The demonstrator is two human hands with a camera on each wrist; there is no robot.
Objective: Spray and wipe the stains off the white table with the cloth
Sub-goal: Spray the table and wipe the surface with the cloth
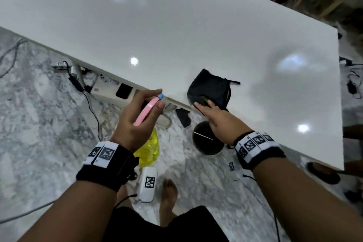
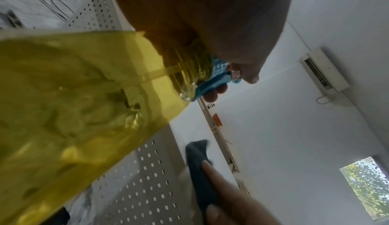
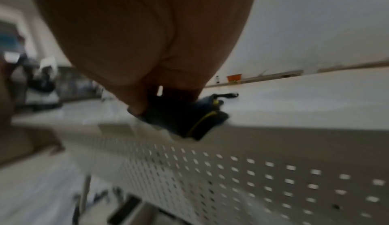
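While my left hand is wrapped around the spray bottle, holding it by the pink-and-blue trigger head off the near edge of the table, my right hand is out flat with straight fingers, the tips landing on the near corner of the dark cloth. That's the head view. The cloth sits bunched on the table right at its near edge, just ahead of my right fingers. I honestly can't spot any stains on the glossy top from here, just light reflections.

Left wrist view: mostly yellow bottle up close, fingers curled round the blue neck, and across from it my other hand's fingertips touching the cloth.

Right wrist view is blurry, but my fingers look like they're pressing on the cloth at the table's lip, not closed around it.

So I'd say I'm at the gather-the-tools step, nothing sprayed yet as far as I can tell. Next I'd need to get a proper hold on the cloth, bring the nozzle over the tabletop, and find the marks.
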